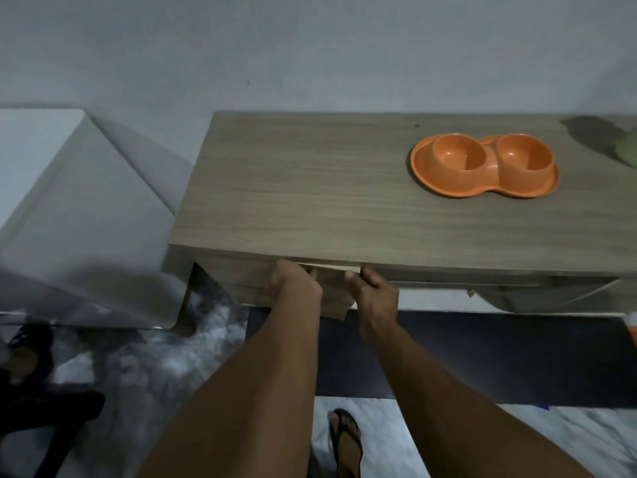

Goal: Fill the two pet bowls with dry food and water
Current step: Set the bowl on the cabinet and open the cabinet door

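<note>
Head view, looking down: a foot in a black flip-flop (344, 439) stands on the pale floor beside a dark mat (482, 357). Both forearms reach to a small wood-grain drawer (332, 294) under the front edge of the wood-grain desk (310, 188). The left hand (296, 282) and right hand (374, 293) curl their fingers over the drawer's top lip, gripping it; it stands slightly out. Near the desk's far right corner sits the orange plastic double pet bowl (482, 186), both cups bare.

Wooden desk (310, 188), orange double pet bowl (484, 165) on its right part.
</note>
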`<action>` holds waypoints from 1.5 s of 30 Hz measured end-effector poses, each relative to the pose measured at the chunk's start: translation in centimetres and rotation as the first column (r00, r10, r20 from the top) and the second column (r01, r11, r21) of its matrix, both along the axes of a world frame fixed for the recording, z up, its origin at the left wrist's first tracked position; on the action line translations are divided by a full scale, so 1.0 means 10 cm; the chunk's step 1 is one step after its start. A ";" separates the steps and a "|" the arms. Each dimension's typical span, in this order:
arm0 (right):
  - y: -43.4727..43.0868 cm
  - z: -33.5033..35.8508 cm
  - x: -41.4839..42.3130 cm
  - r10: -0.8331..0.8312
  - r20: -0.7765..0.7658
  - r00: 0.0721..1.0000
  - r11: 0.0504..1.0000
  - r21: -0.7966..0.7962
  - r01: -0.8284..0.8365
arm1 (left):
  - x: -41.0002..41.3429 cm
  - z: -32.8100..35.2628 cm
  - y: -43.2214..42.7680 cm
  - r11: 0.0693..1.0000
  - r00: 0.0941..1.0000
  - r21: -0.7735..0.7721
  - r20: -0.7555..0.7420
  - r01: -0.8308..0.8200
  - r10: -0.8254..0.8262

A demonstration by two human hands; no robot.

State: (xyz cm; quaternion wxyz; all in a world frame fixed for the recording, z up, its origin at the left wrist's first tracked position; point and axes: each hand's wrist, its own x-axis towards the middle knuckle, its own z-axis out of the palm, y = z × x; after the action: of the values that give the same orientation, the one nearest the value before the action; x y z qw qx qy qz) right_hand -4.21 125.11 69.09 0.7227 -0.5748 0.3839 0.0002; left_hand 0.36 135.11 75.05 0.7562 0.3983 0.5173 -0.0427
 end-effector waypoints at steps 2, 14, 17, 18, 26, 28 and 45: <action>0.00 -0.03 0.02 -0.008 0.015 1.000 0.999 -0.034 0.009 | 0.04 -0.18 0.00 0.995 0.998 -0.085 0.027 -0.061 0.063; 0.03 -0.01 0.09 0.017 -0.033 0.999 0.981 -0.191 -0.023 | -0.01 0.10 0.10 0.998 0.997 0.057 -0.066 0.039 -0.035; 0.05 0.01 -0.14 0.077 -0.056 0.995 0.966 -0.243 -0.088 | -0.15 0.20 0.14 0.997 0.997 0.038 -0.035 0.065 -0.064; 0.04 0.01 -0.23 0.134 -0.059 0.989 0.947 -0.285 -0.145 | -0.20 0.19 0.15 0.994 0.995 0.065 -0.039 0.093 -0.091; -0.03 0.27 -0.58 0.576 -0.351 0.739 0.600 -0.432 -0.673 | -0.65 0.02 0.45 0.832 0.927 0.408 -0.171 0.376 -0.334; 0.01 0.32 -0.61 0.655 -0.408 0.636 0.483 -0.422 -0.767 | -0.78 0.04 0.51 0.767 0.912 0.498 -0.172 0.406 -0.371; 1.31 0.81 -0.76 0.860 -0.507 0.062 -0.337 -0.654 -0.677 | -2.01 0.15 1.41 0.137 0.757 0.769 -0.554 0.625 -0.345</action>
State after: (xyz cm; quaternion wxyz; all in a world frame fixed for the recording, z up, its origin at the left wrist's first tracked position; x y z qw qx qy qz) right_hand -11.84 138.20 77.17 0.1850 -0.9167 -0.2440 0.2568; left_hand -19.75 149.21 76.54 0.2580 0.8911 0.3720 -0.0321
